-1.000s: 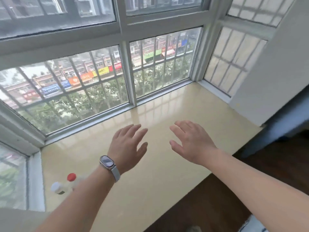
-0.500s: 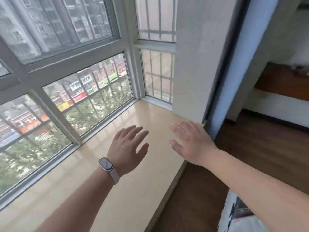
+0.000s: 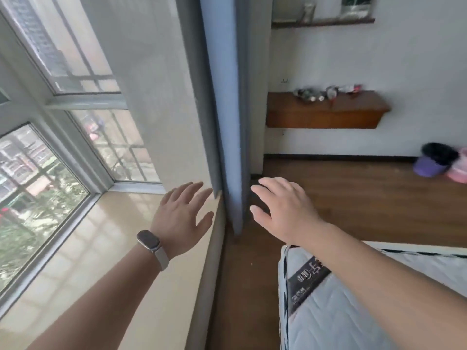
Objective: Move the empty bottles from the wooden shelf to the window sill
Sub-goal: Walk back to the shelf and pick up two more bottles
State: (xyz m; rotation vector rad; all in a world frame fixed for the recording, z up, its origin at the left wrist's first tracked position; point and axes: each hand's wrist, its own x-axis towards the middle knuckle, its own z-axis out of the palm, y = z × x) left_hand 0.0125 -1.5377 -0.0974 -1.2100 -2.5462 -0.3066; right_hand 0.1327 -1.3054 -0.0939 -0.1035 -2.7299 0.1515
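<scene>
Since left hand [image 3: 180,215] and right hand [image 3: 280,210] are both spread empty, looks like a fetch run: next, grab bottles [image 3: 326,93] off the wooden shelf [image 3: 326,114] at 1 o'clock.

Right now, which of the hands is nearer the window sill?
Left. The left hand is above the window sill, near its edge; the right hand is off it, beyond the blue curtain, over the wooden floor.

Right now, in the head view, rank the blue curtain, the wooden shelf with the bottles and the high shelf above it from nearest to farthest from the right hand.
1. Blue curtain, just left of the right hand.
2. Wooden shelf, on the far wall ahead.
3. High shelf, higher up the same wall.
</scene>
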